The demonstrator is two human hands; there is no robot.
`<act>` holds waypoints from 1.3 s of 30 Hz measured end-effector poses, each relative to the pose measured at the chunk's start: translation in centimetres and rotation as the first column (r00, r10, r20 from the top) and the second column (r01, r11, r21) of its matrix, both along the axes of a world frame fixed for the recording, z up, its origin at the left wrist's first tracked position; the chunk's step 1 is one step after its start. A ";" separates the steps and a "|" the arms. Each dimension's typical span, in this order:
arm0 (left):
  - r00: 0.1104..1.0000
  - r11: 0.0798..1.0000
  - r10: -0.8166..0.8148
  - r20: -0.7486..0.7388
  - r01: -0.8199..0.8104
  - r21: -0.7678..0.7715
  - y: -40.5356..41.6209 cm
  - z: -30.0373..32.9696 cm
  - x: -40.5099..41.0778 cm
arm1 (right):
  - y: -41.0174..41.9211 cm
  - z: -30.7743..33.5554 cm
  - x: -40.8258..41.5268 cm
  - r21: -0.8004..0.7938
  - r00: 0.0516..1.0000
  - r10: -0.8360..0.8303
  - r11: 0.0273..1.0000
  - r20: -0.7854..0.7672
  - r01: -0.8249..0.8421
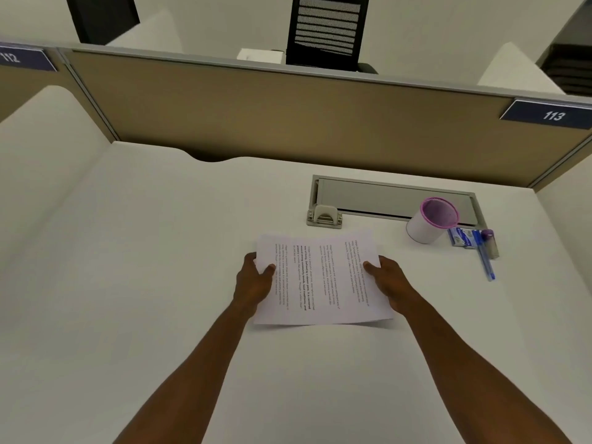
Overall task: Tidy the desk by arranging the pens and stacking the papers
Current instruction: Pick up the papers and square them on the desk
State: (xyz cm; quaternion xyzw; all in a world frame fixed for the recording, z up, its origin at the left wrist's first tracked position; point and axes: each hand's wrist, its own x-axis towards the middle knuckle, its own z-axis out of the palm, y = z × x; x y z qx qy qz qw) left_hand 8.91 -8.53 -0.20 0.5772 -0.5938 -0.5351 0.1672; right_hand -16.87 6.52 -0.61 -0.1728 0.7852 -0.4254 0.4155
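Papers (320, 280) sit gathered in both hands above the middle of the desk (144, 251): the left hand (253, 283) pinches the left edge, the right hand (389, 285) the right, thumbs on top. The sheets look light and limp, likely to sag or fan apart, so gripping opposite edges suits them. Bare desktop lies to the left and toward the person. At the right stand a pink-rimmed cup (431, 221) and, just beside it, a blue pen (486, 257), well apart from the papers.
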 end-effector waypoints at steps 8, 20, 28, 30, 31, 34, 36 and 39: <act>0.985 0.983 0.098 0.145 -0.073 -0.169 -0.1 -0.1 -1.7 | -0.6 -0.9 0.6 0.100 0.950 -0.074 0.989 -0.302 0.108; 0.991 0.978 0.103 0.085 -0.086 -0.188 -2.3 0.1 -3.1 | -1.7 -0.6 -1.9 0.028 0.959 -0.227 0.972 -0.169 0.235; 0.990 0.983 0.072 0.122 -0.049 -0.180 -3.6 -0.2 -4.3 | -2.4 -1.0 -2.8 0.078 0.962 -0.230 0.967 -0.145 0.243; 0.989 0.985 0.068 0.132 -0.046 -0.163 -3.7 -0.5 -4.3 | -2.3 -1.1 -2.8 0.079 0.963 -0.224 0.968 -0.150 0.238; 0.989 0.987 0.063 0.136 -0.041 -0.156 -3.7 -0.6 -4.3 | -2.3 -1.2 -2.8 0.079 0.963 -0.223 0.968 -0.152 0.237; 0.989 0.989 0.049 0.142 -0.028 -0.147 -3.5 -0.7 -4.3 | -2.1 -1.5 -2.6 0.086 0.963 -0.219 0.968 -0.160 0.234; 0.989 0.989 0.047 0.143 -0.026 -0.145 -3.4 -0.8 -4.3 | -2.0 -1.5 -2.5 0.090 0.963 -0.213 0.969 -0.166 0.229; 0.989 0.990 0.040 0.141 -0.020 -0.143 -3.4 -0.6 -4.4 | -2.1 -1.4 -2.5 0.090 0.962 -0.215 0.969 -0.167 0.232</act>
